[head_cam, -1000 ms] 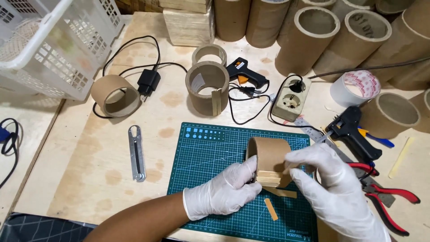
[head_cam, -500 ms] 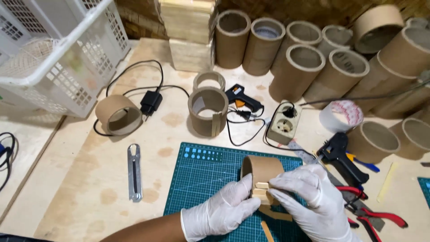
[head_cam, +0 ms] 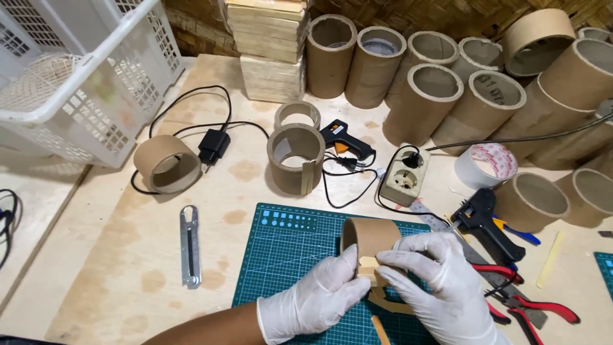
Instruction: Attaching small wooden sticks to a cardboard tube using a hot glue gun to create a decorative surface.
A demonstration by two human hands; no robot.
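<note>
A short brown cardboard ring point(head_cam: 369, 237) stands on the green cutting mat point(head_cam: 287, 255). Both my hands wear white gloves. My left hand point(head_cam: 319, 297) grips the ring's near side from the left. My right hand point(head_cam: 440, 287) presses a small pale wooden strip point(head_cam: 369, 263) against the ring's outer wall. More pale strips point(head_cam: 383, 303) lie on the mat just under my hands, partly hidden by them.
A grey utility knife point(head_cam: 189, 246) lies left of the mat. Cardboard rings point(head_cam: 167, 164), point(head_cam: 295, 158), a black glue gun point(head_cam: 343, 138), a power socket point(head_cam: 404, 182), a tape roll point(head_cam: 486, 166), a staple gun point(head_cam: 485, 220) and red pliers point(head_cam: 530, 306) surround it. Tall tubes point(head_cam: 434, 89) line the back; a white basket point(head_cam: 76, 76) sits at left.
The view has tilted up, showing more of the back tubes. My hands stay on the ring, which has shifted slightly lower on the mat; my right hand now presses the strip.
</note>
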